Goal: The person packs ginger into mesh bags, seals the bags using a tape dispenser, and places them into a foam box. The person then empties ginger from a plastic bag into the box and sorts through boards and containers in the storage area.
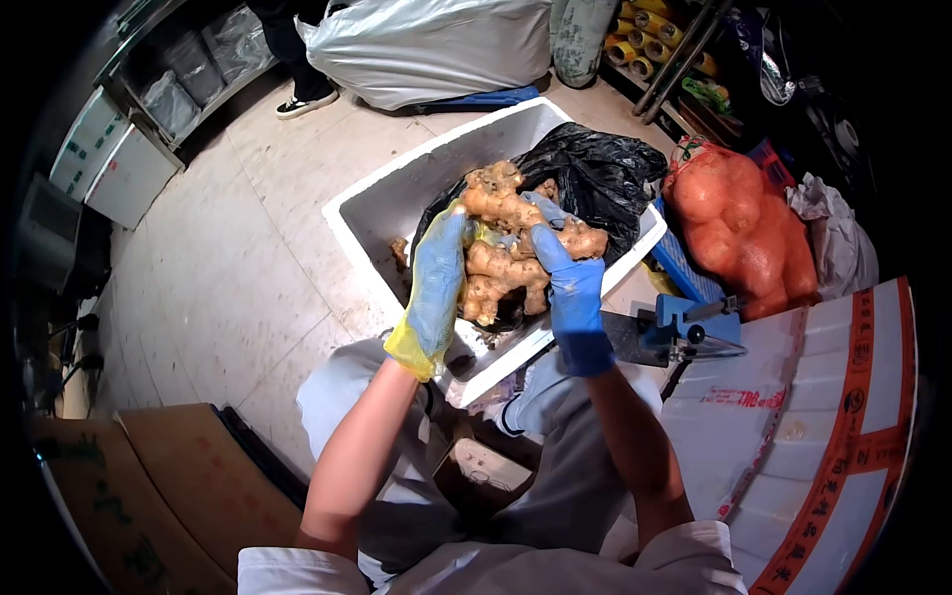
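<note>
A large knobbly ginger root (506, 263) is held up between my two hands over a white foam box (367, 188). My left hand (438, 278), in a blue glove under a yellow plastic one, is closed along the ginger's left side. On the right side, my right hand (573, 297) wears a blue glove and grips the root with the thumb on top; its other fingers are mostly hidden behind the ginger. A black plastic bag (605, 178) lies in the box beneath and behind the root, with small bits of ginger at the box's left.
A red net sack (739, 223) stands at the right, beside a blue metal device (699, 322). White taped boxes (783, 426) fill the lower right, cardboard (169, 486) the lower left. A person's shoe (305, 105) shows near a big white sack (436, 50).
</note>
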The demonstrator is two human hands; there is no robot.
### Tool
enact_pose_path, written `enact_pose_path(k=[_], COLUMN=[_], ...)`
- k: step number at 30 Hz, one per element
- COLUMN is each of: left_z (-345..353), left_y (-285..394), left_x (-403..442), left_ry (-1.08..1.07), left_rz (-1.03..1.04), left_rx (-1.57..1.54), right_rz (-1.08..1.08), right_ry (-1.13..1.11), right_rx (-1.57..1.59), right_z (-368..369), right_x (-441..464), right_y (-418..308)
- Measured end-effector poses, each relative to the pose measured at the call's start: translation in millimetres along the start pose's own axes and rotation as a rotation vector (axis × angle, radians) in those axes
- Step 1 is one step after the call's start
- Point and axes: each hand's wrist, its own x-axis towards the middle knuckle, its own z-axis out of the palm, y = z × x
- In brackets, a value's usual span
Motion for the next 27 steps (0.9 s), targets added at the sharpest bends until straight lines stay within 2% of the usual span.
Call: enact_pose_path(k=[2,5,10,11,12,13,15,16,17,18,19,20,21,22,23,24,26,27], left_z=[1.4,-0.5,-6.9,-9.2,-9.4,-8.1,-25.7,-19.5,-15.4,-20.4,-25.2,-26.9,-23.9,-18.2,-13.7,-12.7,-36.3,-39.1], left_y=[0.8,6.2,16.6,18.9,23.0,29.1,14.5,19.1,26.8,22.0,19.5,15.6,16.1,13.0,9.1,4.8,-30.3,-34.8], left_x=[1.4,0.0,-2.2,-3.8,-6.7,-11.8,-10.1,-13.1,-24.1,-24.7,-25.7,-31.3,-37.6,-44.8,-50.4,-53.7,-53.2,-59.3], left_ry=[0.041,0.044,0.021,-0.032,-0.084,-0.198,-0.223,-0.256,-0.259,-0.257,-0.359,-0.412,-0.465,-0.464,-0.544,-0.624,-0.845,-1.008], left_rz=[0.049,0.029,0.044,-0.030,-0.105,-0.156,-0.131,-0.101,-0.173,-0.185,-0.304,-0.424,-0.543,-0.560,-0.564,-0.564,-0.419,-0.105], left_rx=[-0.072,0.132,0.118,0.022,-0.073,-0.161,-0.098,-0.035,-0.033,-0.039,-0.013,-0.009,0.001,-0.009,0.122,0.254,0.284,0.486], right_rz=[0.001,0.030,0.135,0.140,0.046,0.103,0.222,0.291,0.362,0.379,0.370,0.409,0.430,0.451,0.559,0.460,0.662,0.707], right_ry=[-0.027,-0.031,-0.217,-0.218,-0.416,-0.522,-0.733,-0.769,-0.802,-0.935,-0.585,-0.472,-0.454,-0.433,-0.511,-0.772,-0.850,-0.901], right_rx=[-0.022,0.021,-0.024,-0.026,-0.031,-0.014,0.000,0.044,0.084,0.253,0.184,0.062,-0.067,-0.194,-0.167,-0.310,-0.290,-0.279], right_z=[2.5,6.0,6.1,-0.9,-13.3,-21.7,-38.6,-46.6,-54.7,-61.8,-62.5,-67.3,-62.2,-52.2,-46.0,-44.9,-25.5,-18.5], right_x=[-1.9,-5.0,-8.2,-6.0,-1.1,4.9,17.1,23.4,29.7,34.4,25.3,26.3,22.5,16.5,12.1,11.5,-3.8,-9.9], right_y=[0.9,-5.8,-18.9,-13.4,-4.3,-8.6,-17.4,-23.8,-30.2,-35.8,-36.3,-32.4,-30.8,-27.6,-22.1,-10.1,0.8,5.9])
